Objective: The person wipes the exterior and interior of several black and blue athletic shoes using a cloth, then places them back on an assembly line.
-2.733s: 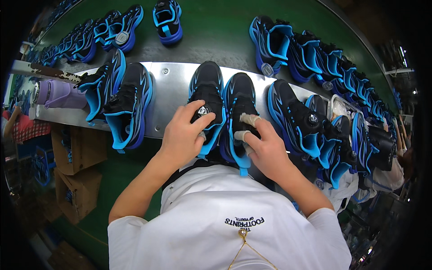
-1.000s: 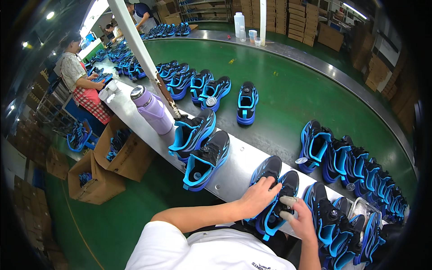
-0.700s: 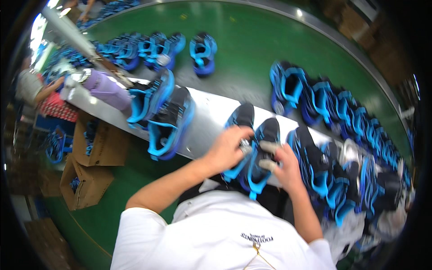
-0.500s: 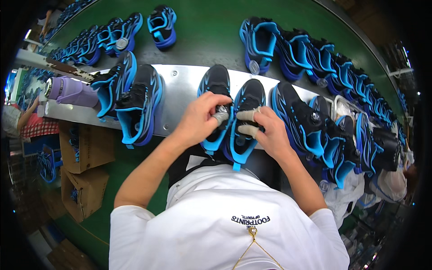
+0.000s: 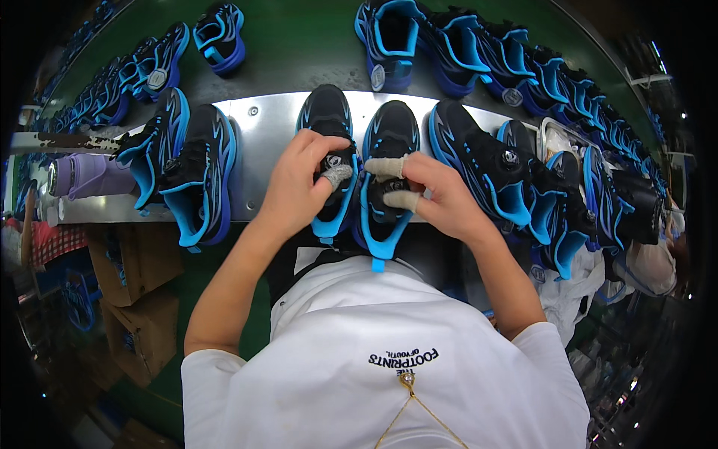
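Two black and blue sneakers stand side by side before me, toes pointing away. My left hand (image 5: 298, 179) curls over the left sneaker (image 5: 324, 112), its thumb and fingers around the round lace dial (image 5: 334, 161) on the tongue. The thumb wears a silvery-grey wrap. Over the right sneaker (image 5: 392, 127), my right hand (image 5: 443, 196) grips the laced tongue area between thumb and forefinger, both in beige finger covers. Those fingers hide most of that shoe's lacing. Both hands are closed on the shoes.
The sneakers stand on a metal ledge (image 5: 262, 150) along a green conveyor (image 5: 299, 45) carrying rows of similar shoes. A pair (image 5: 202, 176) and a purple bottle (image 5: 97, 176) are at left; more sneakers (image 5: 479, 165) crowd the right. Cardboard boxes (image 5: 142, 329) stand lower left.
The whole view has shifted, so the ledge and shoes appear farther left and slightly higher. Both hands stay on the same two sneakers, with only small finger movements.
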A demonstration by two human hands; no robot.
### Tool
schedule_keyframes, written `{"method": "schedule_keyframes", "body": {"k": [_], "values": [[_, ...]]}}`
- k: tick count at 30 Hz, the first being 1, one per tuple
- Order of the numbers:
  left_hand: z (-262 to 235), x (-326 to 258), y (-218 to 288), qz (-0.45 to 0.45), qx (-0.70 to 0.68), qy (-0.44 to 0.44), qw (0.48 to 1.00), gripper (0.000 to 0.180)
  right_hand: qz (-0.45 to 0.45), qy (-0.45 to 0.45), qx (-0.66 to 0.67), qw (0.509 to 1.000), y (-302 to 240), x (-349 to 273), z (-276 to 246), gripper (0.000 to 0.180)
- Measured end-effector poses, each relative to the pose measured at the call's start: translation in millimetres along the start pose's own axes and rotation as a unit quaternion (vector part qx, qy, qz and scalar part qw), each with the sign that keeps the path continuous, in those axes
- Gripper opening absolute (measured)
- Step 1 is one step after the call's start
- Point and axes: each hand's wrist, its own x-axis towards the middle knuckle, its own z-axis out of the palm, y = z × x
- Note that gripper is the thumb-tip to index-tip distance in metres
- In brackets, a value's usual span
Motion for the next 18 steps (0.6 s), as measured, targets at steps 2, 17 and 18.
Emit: {"method": "schedule_keyframes", "body": {"k": [2, 17, 18], "values": [[-3, 3, 0, 0.031, 0.012, -0.025, 0.999, 0.037, -0.049, 0.031, -0.075, 0.995, 12, 0, 3, 0.056], [44, -40, 48, -0.339, -0.376, -0.181, 0.844, 0.026, 0.014, 0.070, -0.077, 0.995, 1, -2, 0, 0.040], [43, -41, 45, -0.360, -0.435, -0.165, 0.808, 0.027, 0.019, 0.007, 0.018, 1.000, -4, 0, -7, 0.038]]}}
